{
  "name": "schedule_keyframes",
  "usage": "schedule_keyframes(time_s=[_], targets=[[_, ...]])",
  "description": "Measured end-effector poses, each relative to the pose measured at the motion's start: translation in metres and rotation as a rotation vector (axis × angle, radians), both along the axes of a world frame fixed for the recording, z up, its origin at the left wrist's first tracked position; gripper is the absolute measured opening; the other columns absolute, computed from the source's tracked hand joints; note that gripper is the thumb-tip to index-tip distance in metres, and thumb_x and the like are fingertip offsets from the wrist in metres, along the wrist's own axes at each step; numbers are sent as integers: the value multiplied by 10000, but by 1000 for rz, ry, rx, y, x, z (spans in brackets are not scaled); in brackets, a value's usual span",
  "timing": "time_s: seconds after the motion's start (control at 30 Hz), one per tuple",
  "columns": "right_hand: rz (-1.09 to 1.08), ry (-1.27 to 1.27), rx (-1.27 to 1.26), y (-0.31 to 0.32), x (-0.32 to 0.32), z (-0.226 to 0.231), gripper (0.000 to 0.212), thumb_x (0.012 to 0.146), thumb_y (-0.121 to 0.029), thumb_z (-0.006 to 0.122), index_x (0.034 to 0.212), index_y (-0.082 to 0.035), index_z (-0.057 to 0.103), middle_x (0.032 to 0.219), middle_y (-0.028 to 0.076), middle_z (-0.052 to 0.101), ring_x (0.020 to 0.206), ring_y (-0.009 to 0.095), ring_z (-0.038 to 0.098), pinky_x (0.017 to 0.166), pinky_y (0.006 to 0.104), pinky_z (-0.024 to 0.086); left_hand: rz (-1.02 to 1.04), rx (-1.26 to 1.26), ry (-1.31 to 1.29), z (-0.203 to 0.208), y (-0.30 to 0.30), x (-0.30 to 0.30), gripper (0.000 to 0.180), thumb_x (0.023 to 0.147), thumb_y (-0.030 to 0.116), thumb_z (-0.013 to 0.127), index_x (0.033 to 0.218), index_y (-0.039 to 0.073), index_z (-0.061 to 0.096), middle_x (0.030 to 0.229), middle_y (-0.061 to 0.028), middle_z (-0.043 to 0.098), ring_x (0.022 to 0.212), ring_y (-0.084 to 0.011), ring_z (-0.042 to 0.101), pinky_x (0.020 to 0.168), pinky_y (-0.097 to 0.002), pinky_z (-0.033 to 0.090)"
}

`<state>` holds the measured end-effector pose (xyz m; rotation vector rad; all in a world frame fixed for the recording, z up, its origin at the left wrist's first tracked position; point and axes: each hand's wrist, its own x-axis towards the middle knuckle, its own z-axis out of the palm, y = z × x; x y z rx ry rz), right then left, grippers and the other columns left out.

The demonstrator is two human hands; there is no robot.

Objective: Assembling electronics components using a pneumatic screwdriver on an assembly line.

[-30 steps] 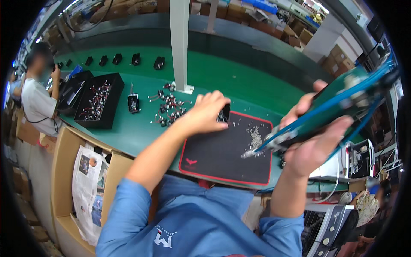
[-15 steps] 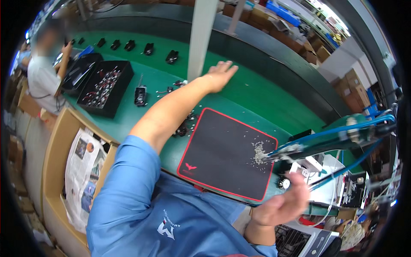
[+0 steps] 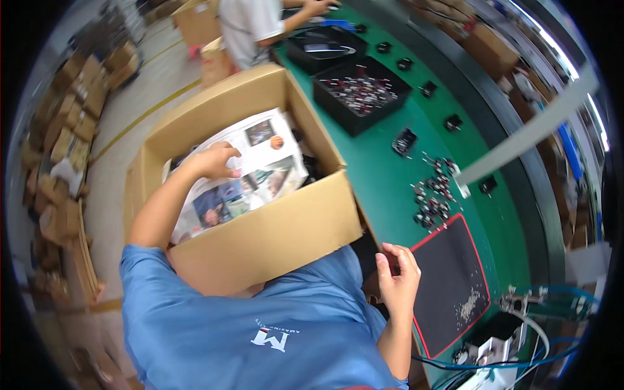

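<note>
My left hand (image 3: 218, 160) is over the newspaper sheet (image 3: 250, 185) that lies inside a large open cardboard box (image 3: 292, 221). Its thumb and fingers are slightly apart, and nothing shows between them. Dark items peek out beneath the paper along the box's right side. Beside the mat's left edge, my right hand (image 3: 400, 276) is raised with loosely bent fingers, the thumb apart from them, holding nothing. The black mat (image 3: 448, 266) has a red border and carries a small heap of pale tiny pieces (image 3: 469, 305).
On the green bench (image 3: 370, 175) stand a black bin (image 3: 364, 97) of small wired parts, a loose wired pile (image 3: 435, 195) and several black units. A pale post (image 3: 526, 133) rises there. A hose-fed machine (image 3: 507, 351) is at lower right; a co-worker (image 3: 253, 29) works at the far end.
The view has swung left toward the cardboard box. My left hand has gone from above the far side of the bench to the newspaper. My right hand is now beside the mat's left edge.
</note>
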<state>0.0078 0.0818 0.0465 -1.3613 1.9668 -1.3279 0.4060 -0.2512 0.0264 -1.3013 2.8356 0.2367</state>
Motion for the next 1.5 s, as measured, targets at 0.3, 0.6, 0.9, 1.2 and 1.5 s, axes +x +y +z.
schedule_keyframes(time_s=[0.3, 0.6, 0.9, 1.2, 1.5], targets=[[196, 26, 92, -13, 31, -4, 148, 935, -38, 730, 1071, 22, 727, 987, 99, 732, 920, 171, 718, 851, 293, 562, 601, 208, 21, -35, -66, 51, 515, 911, 303, 770, 1333, 26, 667, 1330, -232, 672, 1292, -361, 601, 1109, -476, 425], [276, -353, 123, -40, 48, -15, 165, 950, -23, 729, 1105, 33, 715, 1014, 84, 743, 911, 155, 715, 846, 307, 570, 253, 453, 357, 82, -68, 54, 238, 902, 185, 806, 1024, -3, 725, 892, -19, 725, 831, -113, 629, 784, -316, 512], [548, -539, 24, -197, 131, 22, 1049, 862, -233, 874, 1629, 32, 209, 1619, 233, 387, 1475, 331, 436, 1169, 440, 423, -163, 177, 891, 274, 26, 59, 252, 1000, 214, 737, 1172, 36, 687, 1119, 2, 705, 1001, -56, 600, 898, -258, 488], [786, -980, 135, -241, 125, 92, 241, 936, -207, 766, 1045, -15, 670, 891, 80, 730, 629, 202, 685, 610, 326, 563, 7, -37, 1166, 258, 93, 107, 410, 1013, 254, 728, 1336, 27, 619, 1200, -31, 711, 1075, -98, 648, 965, -278, 512], [614, -517, 30, -195, 96, 45, 383, 913, -99, 786, 1247, 30, 651, 1127, 92, 743, 1005, 143, 699, 882, 281, 548, 501, 215, 1240, 149, 143, 117, 398, 1048, 216, 670, 1362, -9, 576, 1207, -64, 711, 1056, -132, 672, 942, -298, 542]])
